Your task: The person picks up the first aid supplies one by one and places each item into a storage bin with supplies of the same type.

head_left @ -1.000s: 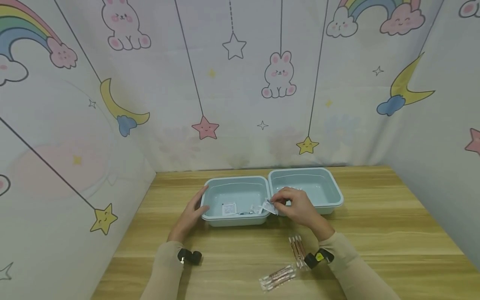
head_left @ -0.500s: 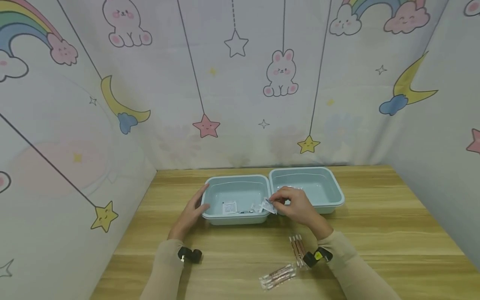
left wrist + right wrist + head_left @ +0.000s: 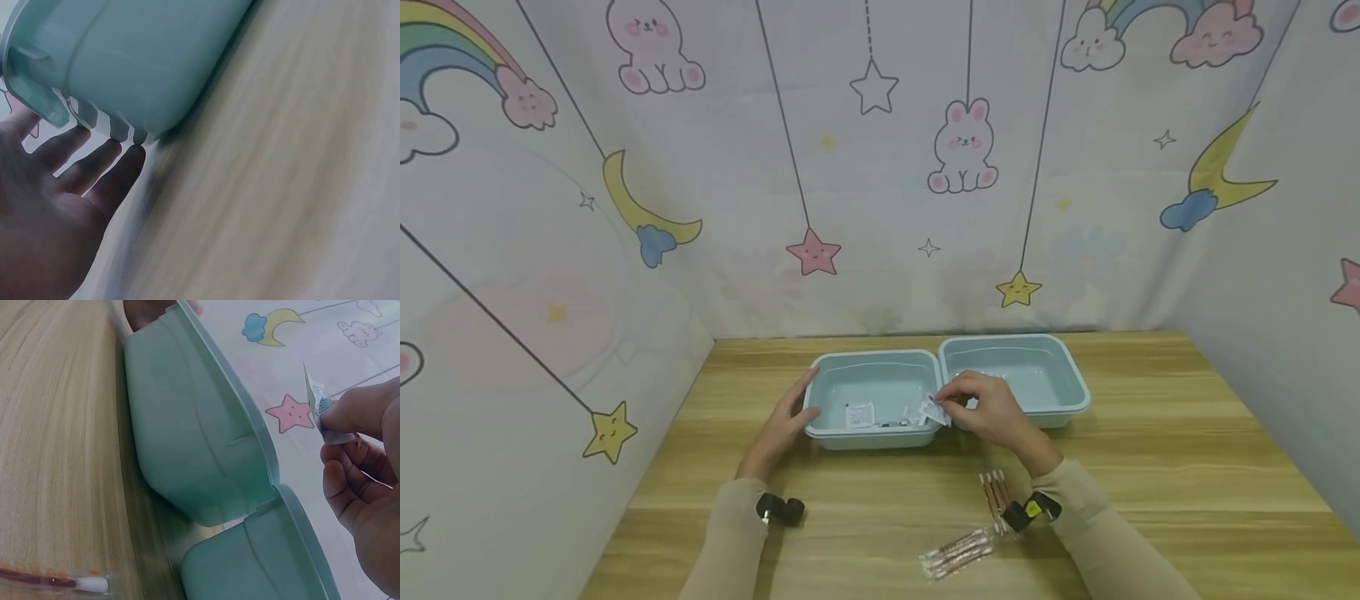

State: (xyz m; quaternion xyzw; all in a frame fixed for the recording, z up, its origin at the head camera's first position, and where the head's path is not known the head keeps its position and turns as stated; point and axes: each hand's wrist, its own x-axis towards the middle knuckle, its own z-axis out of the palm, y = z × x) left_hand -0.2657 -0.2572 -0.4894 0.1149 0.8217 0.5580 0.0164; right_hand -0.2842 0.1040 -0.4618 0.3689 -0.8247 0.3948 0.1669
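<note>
My right hand pinches a small white printed sachet between thumb and fingertips, over the front right corner of the left light-blue plastic tub. The sachet stands upright in that grip in the right wrist view. My left hand rests against the tub's left end, fingers fairly straight, thumb near the rim. In the left wrist view, several fingertips touch the tub's outer wall. Inside the tub, one flat white sachet lies left of a few other small packets.
A second light-blue tub stands right beside the first, with something small and clear partly hidden behind my right hand. Two clear-wrapped bundles of brown-stemmed cotton swabs lie on the wooden table, a near bundle and a farther bundle.
The right hand and its sachet have shifted very slightly left. The left hand stays on the tub, and the whole head view has moved a little.
</note>
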